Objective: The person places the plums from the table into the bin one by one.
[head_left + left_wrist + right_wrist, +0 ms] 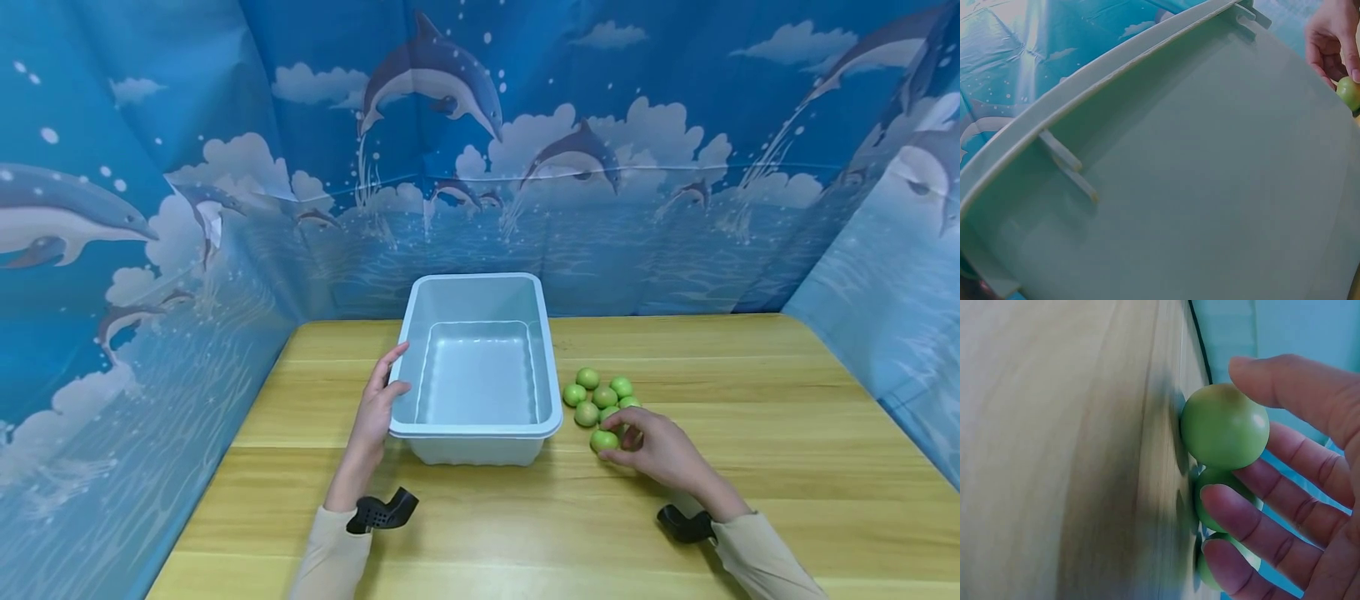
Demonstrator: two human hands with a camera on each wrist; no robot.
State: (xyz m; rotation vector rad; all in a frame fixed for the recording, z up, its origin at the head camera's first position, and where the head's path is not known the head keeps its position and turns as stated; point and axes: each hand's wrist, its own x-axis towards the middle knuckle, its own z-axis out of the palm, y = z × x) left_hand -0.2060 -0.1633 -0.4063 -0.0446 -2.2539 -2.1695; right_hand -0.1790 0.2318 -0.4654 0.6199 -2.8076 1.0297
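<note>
In the head view my left hand (372,410) holds the left rim of a pale blue-grey plastic bin (551,367), thumb over the edge and fingers along the outside. No fruit shows inside the bin. To its right, several small round green fruits (588,378), like limes, lie clustered on the table. My right hand (663,450) pinches the nearest green fruit (603,441) between thumb and fingers. Up close in the right wrist view, that fruit (1225,427) sits at the wooden surface, with the thumb on its upper side. The bin's outer wall (1210,156) fills the left wrist view.
The light wooden table (480,525) extends to both sides of the bin. A blue dolphin-print sheet (630,242) hangs along its back and sides. Each wrist carries a black camera mount, one left (382,510) and one right (684,525).
</note>
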